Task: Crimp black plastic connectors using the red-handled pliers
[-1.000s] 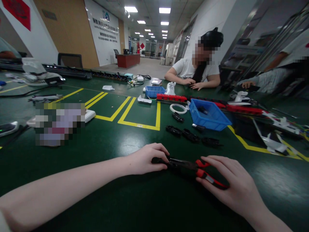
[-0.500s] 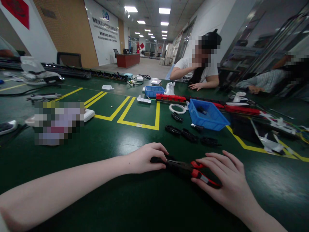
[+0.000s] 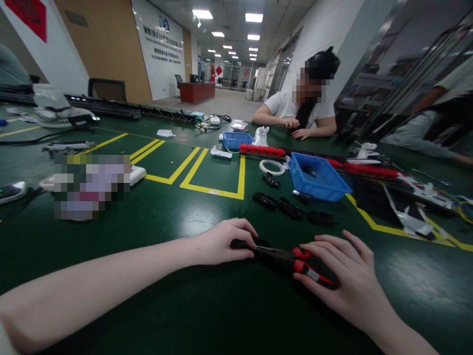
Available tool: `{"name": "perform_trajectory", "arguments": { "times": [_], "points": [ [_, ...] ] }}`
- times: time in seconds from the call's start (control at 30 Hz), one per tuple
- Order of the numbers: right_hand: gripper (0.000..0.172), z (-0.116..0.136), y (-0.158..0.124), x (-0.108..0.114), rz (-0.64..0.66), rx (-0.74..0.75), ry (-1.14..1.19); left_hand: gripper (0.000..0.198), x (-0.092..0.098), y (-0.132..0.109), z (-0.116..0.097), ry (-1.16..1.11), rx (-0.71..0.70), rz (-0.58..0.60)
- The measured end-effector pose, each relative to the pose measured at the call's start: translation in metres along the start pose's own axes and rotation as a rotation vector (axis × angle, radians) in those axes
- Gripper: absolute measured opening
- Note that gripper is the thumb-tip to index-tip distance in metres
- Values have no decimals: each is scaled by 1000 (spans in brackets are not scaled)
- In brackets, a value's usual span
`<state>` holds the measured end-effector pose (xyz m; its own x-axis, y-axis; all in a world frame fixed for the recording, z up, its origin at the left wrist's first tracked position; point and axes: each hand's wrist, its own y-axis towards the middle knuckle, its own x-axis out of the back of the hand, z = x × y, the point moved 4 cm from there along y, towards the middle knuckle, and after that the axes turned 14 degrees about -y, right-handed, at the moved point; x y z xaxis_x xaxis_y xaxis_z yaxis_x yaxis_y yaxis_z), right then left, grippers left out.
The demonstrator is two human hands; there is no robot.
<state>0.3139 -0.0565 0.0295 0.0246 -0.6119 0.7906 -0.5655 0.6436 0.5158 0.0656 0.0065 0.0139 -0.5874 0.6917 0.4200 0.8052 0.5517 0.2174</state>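
Observation:
Long-nose pliers with red and black handles [image 3: 303,266] lie low over the green table, jaws pointing left. My right hand [image 3: 349,276] is around the handles, with the thumb beneath and the fingers above, the other fingers spread. At the jaws' end, my left hand [image 3: 227,241] pinches a small black part [image 3: 239,244] between thumb and fingers. The jaw tips meet or overlap this part; the dark surfaces blend, so I cannot tell exactly how they touch. Beyond my hands, several similar black parts [image 3: 290,207] lie on the table.
A blue bin [image 3: 320,185] with a black piece inside stands beyond the black parts, beside a white ring [image 3: 272,167]. Further back are a smaller blue tray [image 3: 236,141] and a red strip [image 3: 262,150]. A blurred-out object [image 3: 90,190] lies left. A co-worker [image 3: 314,108] sits opposite.
My hands and the pliers have hardly moved. Across the table, the co-worker's raised hand has come down from the face towards the tabletop. The person at far right has shifted too.

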Motion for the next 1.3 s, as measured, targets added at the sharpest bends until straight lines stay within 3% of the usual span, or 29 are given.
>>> {"name": "perform_trajectory", "arguments": {
  "times": [1.3],
  "points": [
    [40, 7, 8, 6, 50, 48, 29, 11, 2, -1, -1, -19, -11, -14]
  ]
}}
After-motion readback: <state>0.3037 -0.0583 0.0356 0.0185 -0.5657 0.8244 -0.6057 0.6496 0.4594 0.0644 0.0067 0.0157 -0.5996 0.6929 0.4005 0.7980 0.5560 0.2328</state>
